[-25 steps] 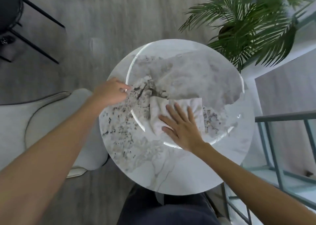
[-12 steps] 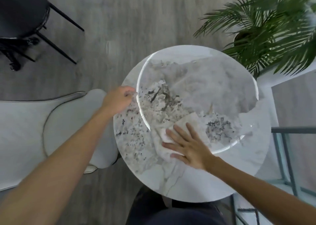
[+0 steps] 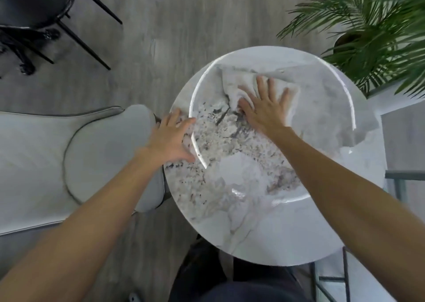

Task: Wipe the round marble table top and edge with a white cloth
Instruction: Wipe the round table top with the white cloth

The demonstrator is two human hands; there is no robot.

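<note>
Crosswise, white cloth [image 3: 232, 84] on marble table [image 3: 276, 232], right hand [image 3: 264, 109] pressing flat, left hand [image 3: 171, 138] spread at edge.

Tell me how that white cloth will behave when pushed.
Probably floppy: the white cloth lies creased and bunched under the right hand. Likely slides easily on the glossy marble table, yet may fold over itself.

— Where is the right hand [image 3: 264, 111]?
— Far out in front, palm down, fingers [image 3: 261, 86] straight and spread wide.
— And the left hand [image 3: 171, 139]?
— Nearer and off to the left. Palm down too, fingers loose, thumb sticking out.
— The arms?
— The left arm [image 3: 92, 221] and right arm [image 3: 345, 186] are bare and stretched forward.
</note>
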